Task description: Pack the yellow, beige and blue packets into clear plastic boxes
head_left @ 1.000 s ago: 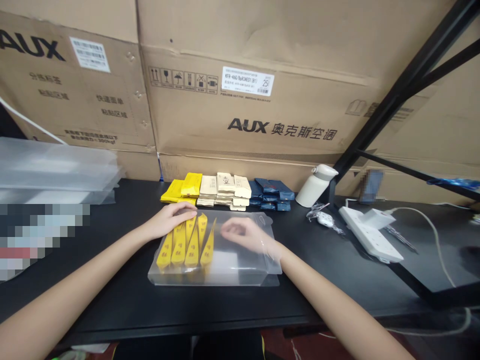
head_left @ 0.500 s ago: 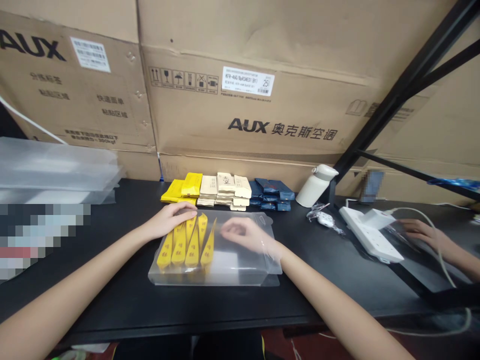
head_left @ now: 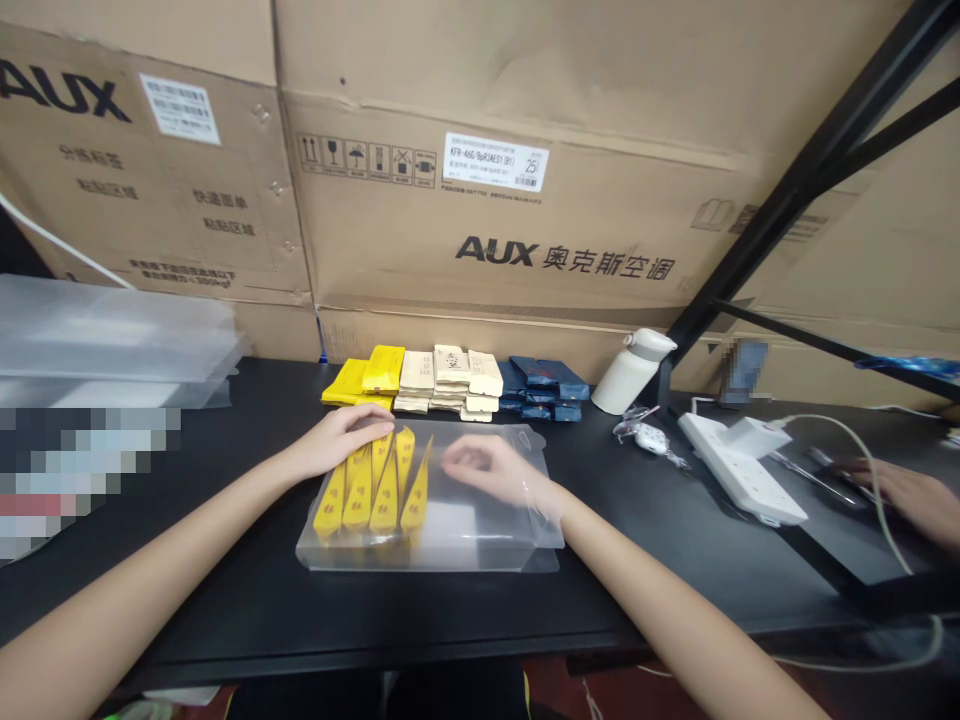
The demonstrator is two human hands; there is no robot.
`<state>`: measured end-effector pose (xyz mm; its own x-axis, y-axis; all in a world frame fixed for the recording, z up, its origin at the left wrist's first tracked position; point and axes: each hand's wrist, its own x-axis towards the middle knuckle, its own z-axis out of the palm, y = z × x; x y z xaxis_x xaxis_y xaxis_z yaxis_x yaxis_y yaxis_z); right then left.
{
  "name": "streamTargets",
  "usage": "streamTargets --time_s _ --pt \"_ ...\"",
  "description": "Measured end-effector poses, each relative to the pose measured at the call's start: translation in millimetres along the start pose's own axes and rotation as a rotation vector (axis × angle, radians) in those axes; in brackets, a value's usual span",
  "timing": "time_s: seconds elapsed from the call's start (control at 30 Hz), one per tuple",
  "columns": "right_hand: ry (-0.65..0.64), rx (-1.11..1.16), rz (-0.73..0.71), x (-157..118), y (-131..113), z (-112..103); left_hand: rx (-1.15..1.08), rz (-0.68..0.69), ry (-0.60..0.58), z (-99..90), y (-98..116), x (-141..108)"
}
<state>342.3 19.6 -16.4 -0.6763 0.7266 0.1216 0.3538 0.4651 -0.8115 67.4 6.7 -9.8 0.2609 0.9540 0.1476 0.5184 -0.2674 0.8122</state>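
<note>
Near the front edge of the surface (head_left: 247, 610), the clear box (head_left: 480, 558) seems part-filled, yellow packets (head_left: 382, 505) standing leftward. The right hand (head_left: 495, 468) curls inside, the left hand (head_left: 346, 441) touches packets; I cannot tell either grip. Yellow (head_left: 385, 370), cream (head_left: 452, 367) and navy stacks (head_left: 544, 375) lie unboxed behind.

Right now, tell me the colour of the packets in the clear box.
The packets are yellow with dark lettering; the head view shows them best.

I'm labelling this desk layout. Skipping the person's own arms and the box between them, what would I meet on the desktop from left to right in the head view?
Translucent plastic stack → yellow packets → cream packets → dark blue packets → white bottle → white power strip → another person's hand.
</note>
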Motion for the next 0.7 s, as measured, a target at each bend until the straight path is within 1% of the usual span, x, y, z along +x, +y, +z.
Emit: streamTargets --time_s 0.23,0.7 --pt "-0.002 0.010 0.001 0.2 0.1 0.1 -0.019 0.003 0.012 0.8 -1.0 0.2" --pt "0.004 0.010 0.014 -0.3 -1.6 0.2 -0.018 -0.009 -0.006 0.3 -1.1 0.0"
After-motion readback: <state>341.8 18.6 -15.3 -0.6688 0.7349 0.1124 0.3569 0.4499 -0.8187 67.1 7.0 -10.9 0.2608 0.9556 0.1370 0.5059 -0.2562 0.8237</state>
